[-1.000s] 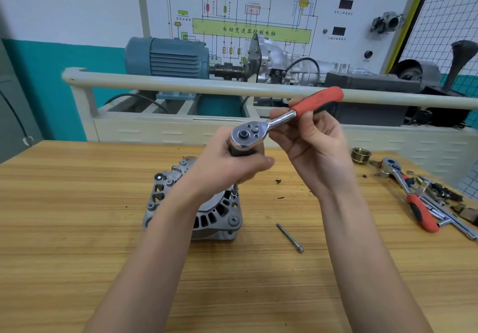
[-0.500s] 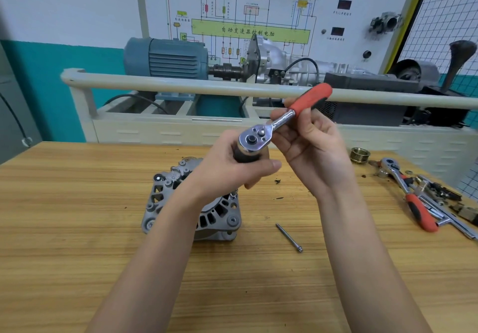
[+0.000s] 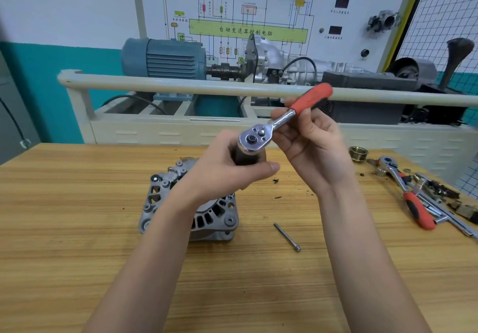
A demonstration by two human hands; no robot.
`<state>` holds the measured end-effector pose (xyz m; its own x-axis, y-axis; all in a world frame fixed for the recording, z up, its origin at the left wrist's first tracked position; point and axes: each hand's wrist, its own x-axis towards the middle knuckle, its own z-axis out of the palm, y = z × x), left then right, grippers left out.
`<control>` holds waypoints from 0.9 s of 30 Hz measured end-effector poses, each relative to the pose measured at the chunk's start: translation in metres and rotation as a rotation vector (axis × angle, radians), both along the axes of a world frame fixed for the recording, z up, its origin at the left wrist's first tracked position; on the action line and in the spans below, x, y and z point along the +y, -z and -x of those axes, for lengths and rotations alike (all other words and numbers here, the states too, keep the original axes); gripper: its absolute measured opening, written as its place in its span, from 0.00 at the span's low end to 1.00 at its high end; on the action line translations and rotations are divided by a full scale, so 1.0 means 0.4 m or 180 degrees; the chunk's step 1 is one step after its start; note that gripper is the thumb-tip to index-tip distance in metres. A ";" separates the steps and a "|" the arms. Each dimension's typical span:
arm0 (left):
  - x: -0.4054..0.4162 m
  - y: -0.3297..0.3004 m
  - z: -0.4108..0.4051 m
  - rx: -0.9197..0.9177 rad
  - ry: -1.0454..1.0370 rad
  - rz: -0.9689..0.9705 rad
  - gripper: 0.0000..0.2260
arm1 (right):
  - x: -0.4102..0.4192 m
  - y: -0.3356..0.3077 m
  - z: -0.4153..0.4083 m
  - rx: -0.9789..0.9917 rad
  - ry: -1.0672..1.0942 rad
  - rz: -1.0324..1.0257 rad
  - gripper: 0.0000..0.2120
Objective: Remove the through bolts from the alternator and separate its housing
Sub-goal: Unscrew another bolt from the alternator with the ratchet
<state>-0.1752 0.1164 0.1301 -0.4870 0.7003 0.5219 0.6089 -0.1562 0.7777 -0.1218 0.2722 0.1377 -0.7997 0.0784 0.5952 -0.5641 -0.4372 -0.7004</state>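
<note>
Left hand (image 3: 227, 169): fingers curled round the dark socket (image 3: 245, 157) under the ratchet head, thumb laid across its front. Right hand (image 3: 310, 143): fingers closed on the ratchet wrench (image 3: 282, 119) at the shank and the lower end of its red grip; handle points up and right. Tool held in the air above the alternator (image 3: 191, 203), not touching it. Alternator sits on the wooden tabletop (image 3: 77, 229), partly hidden by the left forearm. One loose through bolt (image 3: 286, 237) lies on the tabletop just right of it. Second red-handled ratchet (image 3: 408, 195) with assorted metal parts at far right. Brass fitting (image 3: 358, 153) near the back edge. Behind: white rail (image 3: 155, 84), blue motor (image 3: 165, 58), wiring diagram board (image 3: 248, 17).
</note>
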 end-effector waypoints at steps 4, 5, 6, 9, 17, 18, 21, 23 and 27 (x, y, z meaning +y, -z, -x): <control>0.010 0.001 0.001 -0.0162 -0.0238 -0.0239 0.16 | -0.008 0.000 0.002 -0.0014 0.0063 0.0041 0.10; 0.015 0.002 0.001 -0.0222 -0.0333 -0.0341 0.17 | -0.004 -0.001 -0.003 0.0042 0.0080 0.0005 0.10; 0.018 0.002 0.002 -0.0294 -0.0438 -0.0443 0.17 | 0.002 -0.002 -0.007 0.0127 0.0097 -0.0060 0.09; 0.024 0.003 0.003 -0.0438 -0.0637 -0.0603 0.16 | 0.019 -0.002 -0.021 0.0413 0.0107 -0.0370 0.10; 0.004 0.000 -0.005 -0.0029 -0.0046 0.0058 0.14 | 0.007 -0.001 -0.004 0.0051 0.0115 -0.0009 0.10; 0.002 0.000 -0.006 -0.0022 0.0028 0.0116 0.14 | 0.003 0.001 -0.001 0.0011 0.0118 0.0014 0.10; 0.002 0.000 -0.007 -0.0064 0.0000 -0.0004 0.15 | 0.001 0.000 -0.003 0.0050 0.0069 -0.0044 0.09; 0.006 -0.002 -0.006 -0.0153 -0.0100 -0.0158 0.15 | 0.010 -0.004 -0.012 0.0174 0.0007 -0.0141 0.09; 0.019 0.001 0.001 -0.0491 -0.0391 -0.0579 0.18 | 0.034 -0.005 -0.029 0.0360 0.0062 -0.0524 0.11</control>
